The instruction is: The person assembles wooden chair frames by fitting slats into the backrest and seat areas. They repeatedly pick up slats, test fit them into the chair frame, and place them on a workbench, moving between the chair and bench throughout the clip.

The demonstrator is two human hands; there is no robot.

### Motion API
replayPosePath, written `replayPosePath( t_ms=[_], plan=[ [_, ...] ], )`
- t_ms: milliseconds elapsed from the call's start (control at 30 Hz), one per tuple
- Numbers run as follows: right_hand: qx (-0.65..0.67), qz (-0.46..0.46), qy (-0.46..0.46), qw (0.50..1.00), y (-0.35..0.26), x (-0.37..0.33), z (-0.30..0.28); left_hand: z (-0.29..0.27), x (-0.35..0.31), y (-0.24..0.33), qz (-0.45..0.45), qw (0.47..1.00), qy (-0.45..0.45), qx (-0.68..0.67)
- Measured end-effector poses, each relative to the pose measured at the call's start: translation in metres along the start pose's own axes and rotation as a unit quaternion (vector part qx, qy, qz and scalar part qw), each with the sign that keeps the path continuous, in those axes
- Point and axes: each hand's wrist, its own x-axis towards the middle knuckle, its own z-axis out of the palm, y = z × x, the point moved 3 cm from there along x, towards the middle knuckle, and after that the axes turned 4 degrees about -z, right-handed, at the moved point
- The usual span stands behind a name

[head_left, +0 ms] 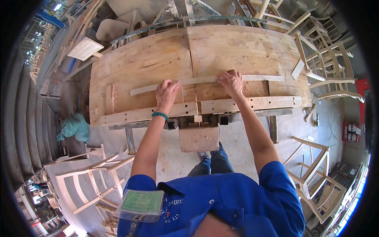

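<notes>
At the bottom of the frame we saw a clear badge holder (141, 203) with a green card hanging on the blue work shirt (237, 201), nearest the lens. Both bare forearms ran up from there to the plywood workbench (150, 59) in the upper middle. A long pale wooden slat (197, 81) lay across its centre, slightly tilted, reaching from centre left to the upper right. Our left hand (166, 93), a teal bead bracelet (160, 115) on its wrist, lay on the slat's left part with fingers spread and bent over it. Our right hand (231, 81) pressed down on the slat right of centre, fingers curled at its far edge. Unfinished wooden chair frames (327, 67) stood at the right edge, and another (92, 181) at lower left.
</notes>
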Motion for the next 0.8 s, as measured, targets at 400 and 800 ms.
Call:
replayPosePath(
  t_ms=[400, 800],
  plan=[
    [-0.011, -0.022, 0.003, 1.000, 0.005, -0.003, 0.001, -0.003, -0.004, 0.002, -0.008, 0.998, -0.015, -0.068],
    [0.006, -0.033, 0.001, 0.999, 0.002, -0.002, 0.000, -0.001, -0.006, 0.000, 0.004, 0.999, -0.001, -0.043]
  ],
)
